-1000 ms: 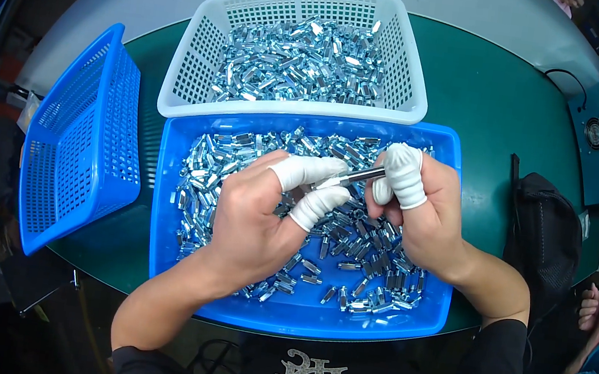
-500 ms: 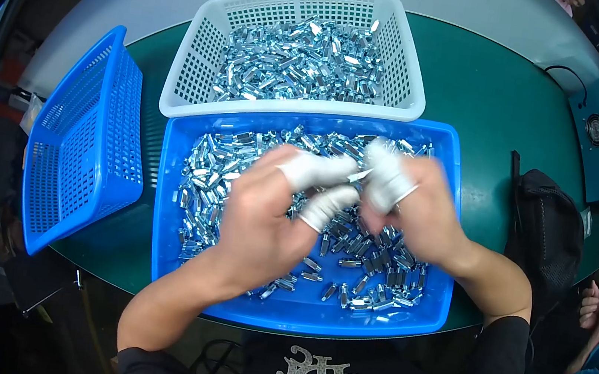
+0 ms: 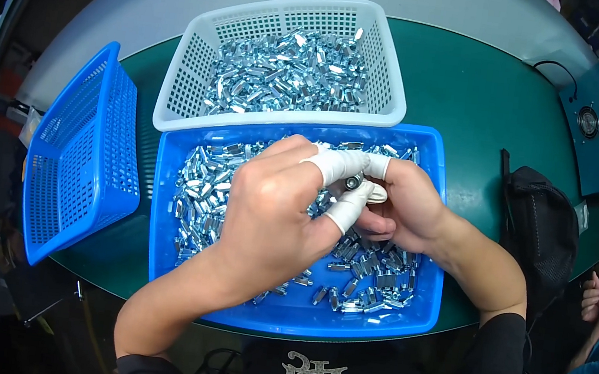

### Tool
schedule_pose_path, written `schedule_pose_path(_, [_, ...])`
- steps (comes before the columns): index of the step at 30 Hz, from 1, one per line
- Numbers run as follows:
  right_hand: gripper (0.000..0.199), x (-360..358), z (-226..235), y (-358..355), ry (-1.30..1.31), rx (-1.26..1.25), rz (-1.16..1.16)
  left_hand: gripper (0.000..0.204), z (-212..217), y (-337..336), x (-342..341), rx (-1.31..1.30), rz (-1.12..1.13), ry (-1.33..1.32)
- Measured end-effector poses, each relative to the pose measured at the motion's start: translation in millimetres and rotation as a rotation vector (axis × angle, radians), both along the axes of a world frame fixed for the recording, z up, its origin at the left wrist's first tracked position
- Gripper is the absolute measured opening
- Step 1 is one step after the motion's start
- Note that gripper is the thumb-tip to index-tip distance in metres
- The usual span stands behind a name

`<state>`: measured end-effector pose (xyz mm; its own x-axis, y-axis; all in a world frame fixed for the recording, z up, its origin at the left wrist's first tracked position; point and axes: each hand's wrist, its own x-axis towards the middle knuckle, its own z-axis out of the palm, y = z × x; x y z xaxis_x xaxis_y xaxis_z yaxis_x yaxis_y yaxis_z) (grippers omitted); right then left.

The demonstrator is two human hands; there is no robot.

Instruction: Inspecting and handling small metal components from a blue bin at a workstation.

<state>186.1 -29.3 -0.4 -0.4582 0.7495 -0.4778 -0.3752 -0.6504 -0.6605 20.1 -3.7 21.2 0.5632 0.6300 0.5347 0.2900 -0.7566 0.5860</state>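
Three baskets sit on the green surface (image 3: 474,104); over the blue tray (image 3: 419,306), left hand (image 3: 274,214) and right hand (image 3: 405,207) fingers (image 3: 343,164) pinch one small metal part (image 3: 353,182).

**Green table and what rests on it**

A green table (image 3: 475,96) carries a blue tray (image 3: 284,312) of small metal parts. Touching the tray's far edge sits a white basket (image 3: 177,90); left of it an empty blue basket (image 3: 79,152); right, a black bag (image 3: 538,224).

Bright, even overhead light — glints on the metal parts (image 3: 283,73); fisheye bends edges, corners go black.
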Motion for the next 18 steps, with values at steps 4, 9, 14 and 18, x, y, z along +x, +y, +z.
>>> schedule_pose_path(4, [0.037, -0.6, -3.2, 2.3, 0.015, 0.036, 0.009, 0.023, -2.5, 6.6, 0.0, 0.004, -0.028, -0.008])
schedule_pose_path(9, [0.040, -0.2, -12.0, 5.5, -0.043, 0.127, -0.244, 0.020, -11.2, 27.9, -11.3, -0.034, 0.095, -0.072])
schedule_pose_path(14, [0.040, -6.0, -4.2, 4.7, -0.133, 0.213, -0.343, 0.026, -21.1, 56.9, -30.0, -0.101, 0.350, -0.071])
schedule_pose_path(18, [0.041, -3.9, -7.8, 2.6, -0.169, 0.254, -0.322, 0.027, -9.4, 40.9, -28.8, 0.011, 0.433, -0.029])
